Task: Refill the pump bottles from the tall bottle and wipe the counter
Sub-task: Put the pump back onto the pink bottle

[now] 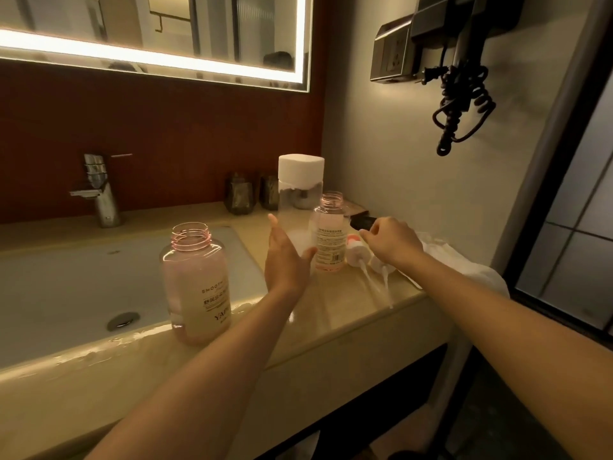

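Tall bottle (pixel 300 194), capped, stands on the surface (pixel 331 310) gripped low by your left hand (pixel 285 260), so next you likely uncap it and pour into the open pump bottles (pixel 195 283); your right hand's (pixel 393 244) grasp is unclear.

A beige counter (pixel 331 313) is fitted with a sink (pixel 66 287). A wide bottle (pixel 195 283) is stood uncapped at the front edge. A tall bottle (pixel 300 207) and a small bottle (pixel 328 234) are set together, with pump heads (pixel 356 250) and a cloth (pixel 441 257) laid just beside them. Two glasses (pixel 238 197) are kept behind.
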Tool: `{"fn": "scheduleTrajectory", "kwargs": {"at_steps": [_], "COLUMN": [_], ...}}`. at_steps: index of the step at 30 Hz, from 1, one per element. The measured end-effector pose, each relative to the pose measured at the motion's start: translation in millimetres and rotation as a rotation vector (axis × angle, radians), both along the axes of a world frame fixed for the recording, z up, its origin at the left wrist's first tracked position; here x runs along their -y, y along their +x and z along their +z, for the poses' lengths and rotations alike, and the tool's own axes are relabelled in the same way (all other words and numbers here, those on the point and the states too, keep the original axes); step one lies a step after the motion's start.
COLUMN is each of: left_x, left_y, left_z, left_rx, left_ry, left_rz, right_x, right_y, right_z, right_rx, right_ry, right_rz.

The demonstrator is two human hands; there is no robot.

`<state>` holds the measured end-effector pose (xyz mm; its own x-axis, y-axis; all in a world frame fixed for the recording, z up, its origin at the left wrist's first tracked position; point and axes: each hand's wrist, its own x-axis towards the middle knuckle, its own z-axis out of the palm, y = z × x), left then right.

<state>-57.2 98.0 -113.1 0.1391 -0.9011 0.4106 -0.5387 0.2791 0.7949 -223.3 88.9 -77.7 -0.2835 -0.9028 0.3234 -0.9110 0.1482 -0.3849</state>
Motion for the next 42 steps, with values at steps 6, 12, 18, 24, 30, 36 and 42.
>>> {"fn": "scheduleTrajectory", "kwargs": {"at_steps": [6,12,18,24,30,36,42], "left_x": [18.7,17.9,-2.4,-28.7,-44.8,-65.1,-91.3], "left_y": [0.7,-1.2,-0.3,18.3,33.9,48.0,77.1], "left_z": [-6.2,-8.6,-6.4,-24.0,-22.8,-6.8,-19.2], "left_rx": [0.042,0.001,-0.059,0.045,0.059,0.042,-0.023], "left_ry": [0.04,0.082,-0.043,-0.153,-0.169,-0.337,-0.642], "left_rz": [0.031,0.048,0.019,-0.084,-0.13,-0.166,-0.106], "right_x": [8.2,12.0,11.3,1.6,-12.5,-19.4,-27.1], "right_y": [2.7,15.8,27.6,39.6,40.8,43.7,47.7], "right_z": [-7.9,-5.2,-2.7,-8.2,-12.1,-14.5,-5.2], "right_rx": [-0.028,-0.305,-0.384,-0.232,0.039,0.277,0.661], "right_ry": [0.059,0.187,0.297,0.248,0.169,0.139,0.064], "right_rz": [-0.013,-0.014,-0.008,-0.052,-0.059,-0.071,-0.039]}}
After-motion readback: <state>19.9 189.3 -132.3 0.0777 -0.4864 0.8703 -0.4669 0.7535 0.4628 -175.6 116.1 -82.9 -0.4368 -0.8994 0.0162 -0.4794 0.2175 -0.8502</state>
